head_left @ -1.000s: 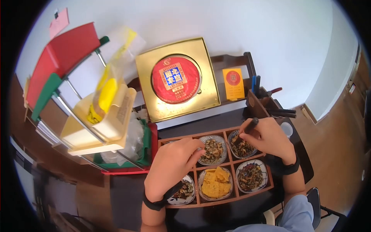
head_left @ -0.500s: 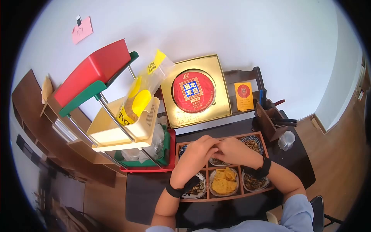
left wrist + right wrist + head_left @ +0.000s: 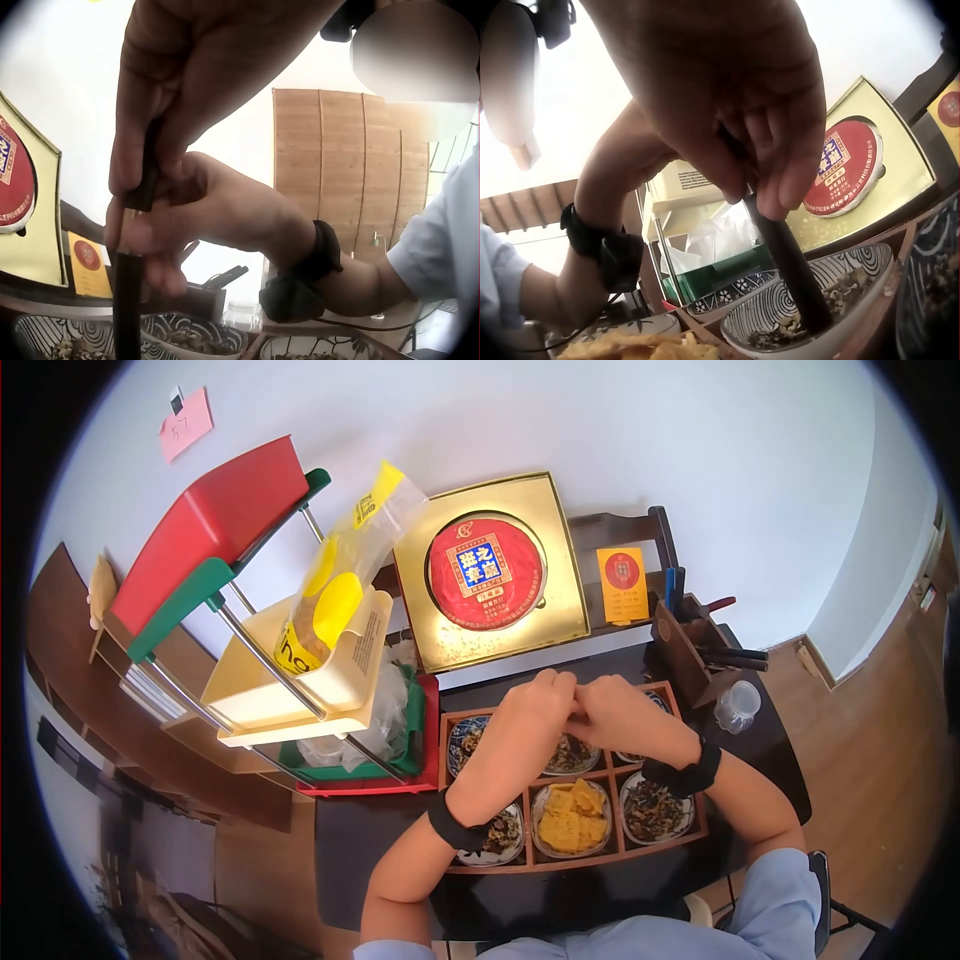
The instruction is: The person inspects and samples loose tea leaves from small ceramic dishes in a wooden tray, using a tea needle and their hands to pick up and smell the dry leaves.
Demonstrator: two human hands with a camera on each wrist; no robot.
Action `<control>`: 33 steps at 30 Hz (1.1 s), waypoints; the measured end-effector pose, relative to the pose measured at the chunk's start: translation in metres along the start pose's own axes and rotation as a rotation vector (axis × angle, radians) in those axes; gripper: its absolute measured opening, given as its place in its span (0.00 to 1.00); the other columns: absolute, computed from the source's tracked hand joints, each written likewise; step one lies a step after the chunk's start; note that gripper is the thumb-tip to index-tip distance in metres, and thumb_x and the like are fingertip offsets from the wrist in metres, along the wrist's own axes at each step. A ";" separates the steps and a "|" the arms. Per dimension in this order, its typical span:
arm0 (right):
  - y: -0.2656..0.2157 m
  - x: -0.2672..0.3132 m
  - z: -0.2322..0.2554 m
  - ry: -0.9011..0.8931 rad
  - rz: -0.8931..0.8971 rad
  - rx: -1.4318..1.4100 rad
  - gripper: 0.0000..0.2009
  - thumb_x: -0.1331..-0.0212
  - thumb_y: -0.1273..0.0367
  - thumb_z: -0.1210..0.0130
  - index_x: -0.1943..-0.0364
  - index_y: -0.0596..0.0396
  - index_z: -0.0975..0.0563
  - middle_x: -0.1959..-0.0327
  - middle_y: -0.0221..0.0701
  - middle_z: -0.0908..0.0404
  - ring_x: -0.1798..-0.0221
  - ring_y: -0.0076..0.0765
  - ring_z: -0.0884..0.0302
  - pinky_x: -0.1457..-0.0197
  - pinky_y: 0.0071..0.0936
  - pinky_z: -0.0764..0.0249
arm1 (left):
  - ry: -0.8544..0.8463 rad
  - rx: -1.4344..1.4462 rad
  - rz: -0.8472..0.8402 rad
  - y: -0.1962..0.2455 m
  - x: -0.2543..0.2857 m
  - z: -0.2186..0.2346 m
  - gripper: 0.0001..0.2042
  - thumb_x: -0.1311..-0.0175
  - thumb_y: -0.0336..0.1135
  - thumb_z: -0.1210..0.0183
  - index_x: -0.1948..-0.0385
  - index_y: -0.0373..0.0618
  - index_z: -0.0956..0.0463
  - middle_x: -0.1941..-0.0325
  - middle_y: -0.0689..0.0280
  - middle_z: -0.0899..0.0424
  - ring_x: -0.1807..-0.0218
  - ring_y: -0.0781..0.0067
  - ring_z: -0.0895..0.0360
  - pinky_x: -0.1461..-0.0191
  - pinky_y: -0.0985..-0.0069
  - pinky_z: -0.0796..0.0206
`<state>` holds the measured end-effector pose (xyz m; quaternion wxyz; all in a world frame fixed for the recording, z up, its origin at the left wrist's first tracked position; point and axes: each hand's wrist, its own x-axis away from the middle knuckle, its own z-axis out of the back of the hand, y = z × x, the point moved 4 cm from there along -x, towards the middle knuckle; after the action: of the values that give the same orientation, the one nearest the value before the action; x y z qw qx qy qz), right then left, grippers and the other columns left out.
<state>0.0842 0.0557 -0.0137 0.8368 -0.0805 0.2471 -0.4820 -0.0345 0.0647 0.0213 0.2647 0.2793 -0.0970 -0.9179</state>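
My left hand (image 3: pixel 530 712) and right hand (image 3: pixel 635 718) meet above the back middle bowl of a divided wooden tray (image 3: pixel 614 800). Between them stands a slim dark rod (image 3: pixel 127 307) with a bright metal band. The left fingers pinch its upper dark part; the right fingers and thumb grip around the band, just below. Its lower end (image 3: pixel 791 262) slants down over the patterned bowl (image 3: pixel 754 309), which contains dried leafy bits. Yellow crisp pieces (image 3: pixel 573 818) fill the front middle bowl. More leafy mix (image 3: pixel 655 807) lies in the front right bowl.
A tiered rack (image 3: pixel 222 735) with red, cream and green bins stands left. Behind the tray, a gold box (image 3: pixel 560 560) with a red disc leans up, beside an orange card (image 3: pixel 623 585). A wooden holder (image 3: pixel 685 650) and a clear cup (image 3: pixel 738 707) stand right.
The right hand has come left from the back right bowl, bringing the dark rod to the left hand. Since half a second ago, both hands have shifted slightly up in view.
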 end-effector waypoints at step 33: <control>-0.008 0.009 -0.008 0.042 -0.018 -0.061 0.10 0.52 0.69 0.42 0.78 0.64 0.25 0.80 0.46 0.24 0.73 0.53 0.24 0.67 0.41 0.26 | -0.040 -0.067 -0.108 0.008 0.013 -0.005 0.09 0.46 0.24 0.45 0.63 0.37 0.30 0.69 0.55 0.28 0.68 0.50 0.25 0.67 0.63 0.31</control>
<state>0.0775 0.0446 -0.0203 0.8241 -0.0979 0.2785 -0.4834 -0.0373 0.0503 0.0139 0.2218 0.2566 -0.0564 -0.9390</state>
